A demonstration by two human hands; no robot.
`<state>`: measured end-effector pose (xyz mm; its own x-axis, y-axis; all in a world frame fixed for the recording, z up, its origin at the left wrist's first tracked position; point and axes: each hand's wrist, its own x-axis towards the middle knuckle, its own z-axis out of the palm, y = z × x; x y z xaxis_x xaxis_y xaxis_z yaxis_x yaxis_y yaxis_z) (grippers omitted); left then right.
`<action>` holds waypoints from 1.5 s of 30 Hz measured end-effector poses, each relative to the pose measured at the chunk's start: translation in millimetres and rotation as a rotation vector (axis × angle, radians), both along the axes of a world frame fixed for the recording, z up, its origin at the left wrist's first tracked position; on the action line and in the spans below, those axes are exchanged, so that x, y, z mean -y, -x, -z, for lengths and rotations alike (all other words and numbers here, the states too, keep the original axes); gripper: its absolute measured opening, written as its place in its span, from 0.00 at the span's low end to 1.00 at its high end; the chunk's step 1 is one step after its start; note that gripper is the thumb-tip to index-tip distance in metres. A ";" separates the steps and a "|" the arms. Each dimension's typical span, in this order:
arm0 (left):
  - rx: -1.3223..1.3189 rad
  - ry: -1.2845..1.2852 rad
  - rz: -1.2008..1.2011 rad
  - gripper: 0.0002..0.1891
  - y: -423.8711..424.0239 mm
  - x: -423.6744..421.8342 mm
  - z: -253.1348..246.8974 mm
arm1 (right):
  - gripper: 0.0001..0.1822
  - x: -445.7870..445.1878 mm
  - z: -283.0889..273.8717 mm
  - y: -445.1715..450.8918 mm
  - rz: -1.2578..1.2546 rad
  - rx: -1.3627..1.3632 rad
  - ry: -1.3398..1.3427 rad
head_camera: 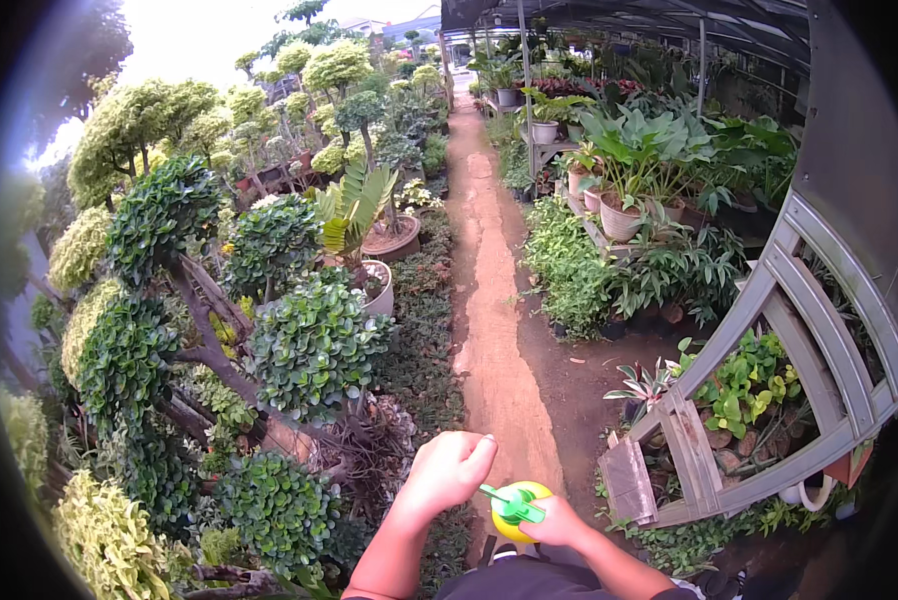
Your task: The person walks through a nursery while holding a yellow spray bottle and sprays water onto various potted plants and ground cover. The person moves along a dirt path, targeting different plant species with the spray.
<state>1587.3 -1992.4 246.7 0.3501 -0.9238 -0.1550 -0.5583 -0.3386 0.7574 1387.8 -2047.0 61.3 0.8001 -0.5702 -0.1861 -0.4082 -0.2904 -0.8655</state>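
Note:
My right hand [558,523] grips the green trigger head [518,504] of a spray bottle. Below the head, the round yellow body of the spray bottle [510,529] shows in front of my torso. The nozzle points to the left, towards my left wrist. My left hand [453,466] is held up just left of and beyond the nozzle, curled into a fist with the thumb along the top. Nothing shows in it, though its palm side is hidden. Beneath both hands runs a narrow paved path [494,315].
Topiary trees with clipped leaf balls [318,341] crowd the left side, beside a white pot [378,289]. Low ground cover [423,337] edges the path. At right, a slatted wooden frame [696,450] leans outward. Potted leafy plants [620,217] stand on benches under a shade roof [644,26].

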 end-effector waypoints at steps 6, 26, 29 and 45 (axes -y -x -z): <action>0.086 -0.081 -0.084 0.27 -14.5 97.0 105.6 | 0.12 79.0 -18.0 -50.6 0.022 -0.016 0.000; 0.096 -0.048 -0.001 0.31 -149.5 435.5 -19.8 | 0.07 442.2 -13.1 -146.5 0.026 -0.010 -0.145; 0.142 0.075 -0.155 0.30 -169.4 481.1 44.7 | 0.06 475.3 -29.6 -198.9 0.013 0.073 -0.172; 0.287 0.173 0.047 0.29 -411.5 710.7 2.9 | 0.08 725.5 -27.1 -467.0 -0.029 0.327 0.045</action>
